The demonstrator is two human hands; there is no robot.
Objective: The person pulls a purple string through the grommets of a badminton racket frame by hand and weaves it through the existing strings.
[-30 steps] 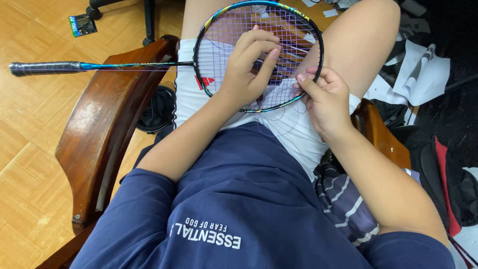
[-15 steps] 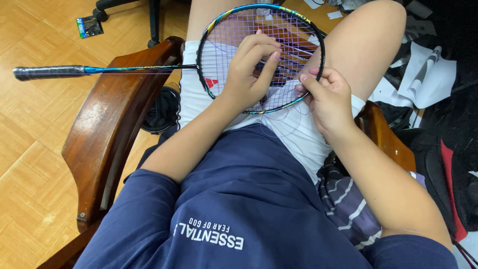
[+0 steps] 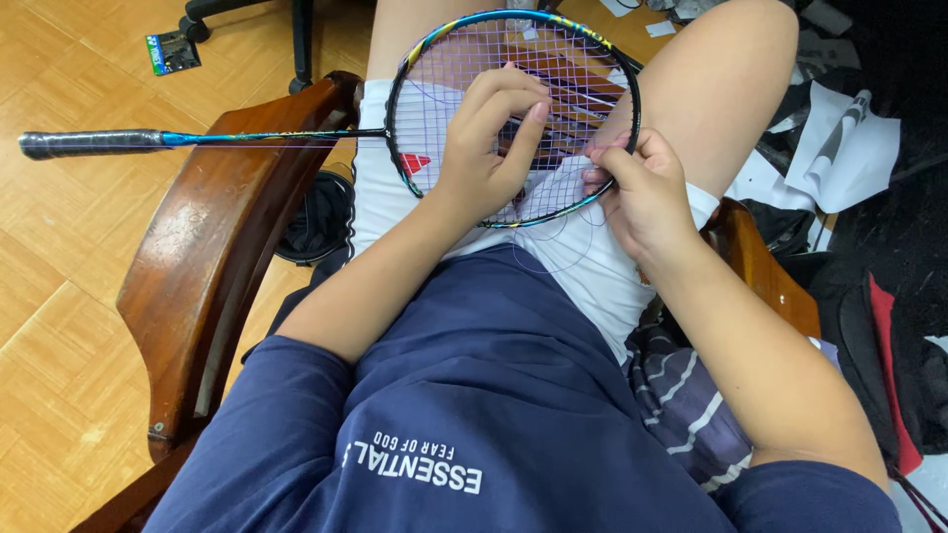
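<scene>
Part of what you hold is hard to read: the thin string (image 3: 553, 232) loops pale against your white shorts (image 3: 583, 257) and almost vanishes there, and your left hand (image 3: 484, 148) covers the middle of the strung face, so you cannot see what your fingertips (image 3: 538, 109) press on beneath. The far edge of the racket's (image 3: 513, 30) head sits close to the top of the view. The clutter at your right is cut off by the edge.

Counting: one racket, two hands, two wooden armrests (the left armrest (image 3: 207, 257) shows in full, the right armrest (image 3: 760, 276) only in part), and several sheets of white paper (image 3: 839, 148) on the floor (image 3: 59, 296).

The racket lies across your lap, its head between your thighs and its grip handle (image 3: 89, 143) reaching out past the left armrest over the floor. Your left hand rests flat on the strings with its fingers curled, pressing rather than clasping. Your right hand (image 3: 647, 192) is at the near right rim of the frame, thumb and forefinger pinched together there; whether they have the loose string between them you cannot tell, though the loops hang just below that pinch.
</scene>
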